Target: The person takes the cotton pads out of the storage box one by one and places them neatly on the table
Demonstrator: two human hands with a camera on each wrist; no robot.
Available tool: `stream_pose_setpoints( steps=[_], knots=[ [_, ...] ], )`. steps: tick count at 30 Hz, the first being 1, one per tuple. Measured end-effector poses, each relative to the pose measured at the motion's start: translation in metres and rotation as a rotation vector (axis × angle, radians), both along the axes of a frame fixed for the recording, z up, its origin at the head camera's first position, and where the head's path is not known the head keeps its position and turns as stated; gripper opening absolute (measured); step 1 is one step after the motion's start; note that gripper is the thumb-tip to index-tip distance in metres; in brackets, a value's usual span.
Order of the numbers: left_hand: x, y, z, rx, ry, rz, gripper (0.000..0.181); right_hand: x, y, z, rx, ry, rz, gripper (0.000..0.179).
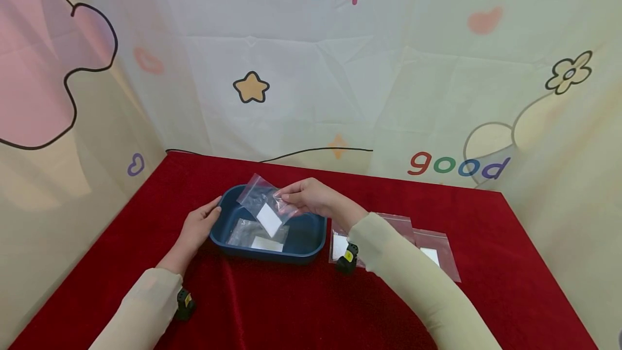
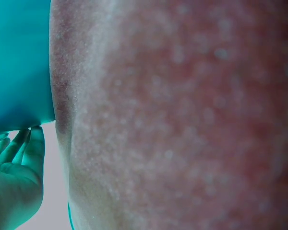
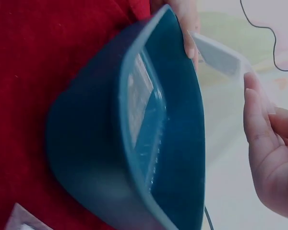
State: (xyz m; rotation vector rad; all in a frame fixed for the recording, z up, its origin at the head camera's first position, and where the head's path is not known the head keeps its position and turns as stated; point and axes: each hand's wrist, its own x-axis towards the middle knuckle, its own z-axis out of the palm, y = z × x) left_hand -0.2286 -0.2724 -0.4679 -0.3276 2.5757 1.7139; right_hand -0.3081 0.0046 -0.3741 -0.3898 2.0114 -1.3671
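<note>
A blue plastic basin (image 1: pixel 318 239) stands on the red cloth. My left hand (image 1: pixel 198 227) holds its left end, the fingers against the outer wall and the thumb at the rim. Above the basin, my right hand (image 1: pixel 313 197) pinches the edge of a clear zip-lock bag (image 1: pixel 257 190) with a white rectangular piece (image 1: pixel 269 220) in it. The bag hangs tilted over the opening. Inside the basin lies another clear bag (image 1: pixel 241 233) with a white piece. The right wrist view shows the basin (image 3: pixel 93 129) from its near end, with the hanging bag (image 3: pixel 218 55) beyond the rim.
To the right of the basin, partly under my right forearm, lie clear bags with white pieces, one nearer (image 1: pixel 335 255) and one farther right (image 1: pixel 447 250). The red cloth (image 1: pixel 272 312) covers the table. A printed curtain (image 1: pixel 301 118) hangs behind and at the sides.
</note>
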Motion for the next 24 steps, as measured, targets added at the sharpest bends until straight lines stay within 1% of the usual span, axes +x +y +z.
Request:
stream_pose_setpoints(
  steps=[4,8,12,18,21,24],
  knots=[
    [0.000,0.001,0.000,-0.007,-0.002,0.004,0.052,0.009,0.008,-0.005,-0.010,0.006,-0.049,0.030],
    [0.001,0.001,0.001,-0.005,-0.003,0.005,0.052,0.017,0.016,-0.008,-0.028,-0.010,-0.097,0.029],
    [0.001,0.001,0.002,-0.005,-0.004,0.002,0.052,0.023,0.024,-0.010,-0.072,-0.017,-0.106,0.031],
    [0.000,0.000,0.001,-0.008,0.005,-0.002,0.052,0.033,0.037,-0.012,-0.107,-0.012,-0.112,0.034],
    [-0.001,0.000,0.000,-0.008,0.009,-0.001,0.052,0.040,0.044,-0.013,-0.130,-0.005,-0.118,0.035],
    [0.000,0.000,0.000,-0.005,0.009,-0.001,0.052,0.048,0.051,-0.014,-0.164,-0.018,-0.133,0.036]
  ],
)
